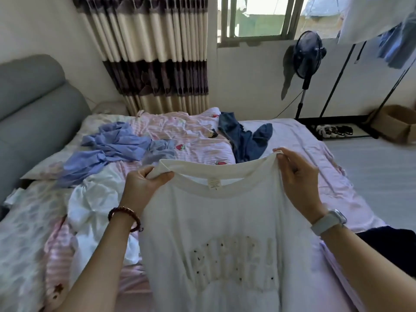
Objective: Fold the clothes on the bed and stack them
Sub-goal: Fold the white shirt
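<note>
You are holding up a white T-shirt (225, 233) in front of you, over the bed (304, 140). A small white tag (213, 184) sits inside the back of the neck, but its print is too tiny to read. Big raised letters run in an arch across the shirt, with little dark dots on them. They show through from the other side, and you cannot make out the word.

The shirt hangs between your two hands, with its neck hole open and facing you. Your left hand (144, 184) is at the left shoulder of the shirt. Your thumb and fingers are curled round the cloth there and pinch it tight. Your right hand (297, 174) is at the right shoulder. Its fingertips pinch the top edge of the cloth, and the rest of the fingers curl down beside it. Your hands are well apart, so the top of the shirt is pulled wide.

You wear a dark bead bracelet (126, 216) on your left wrist and a watch (329, 221) with a pale band on your right wrist.

More clothes lie on the bed past your hands: a crumpled blue shirt (112, 149) on the left, a white bundle (94, 199) near your left arm, and blue jeans (245, 138) further back.
</note>
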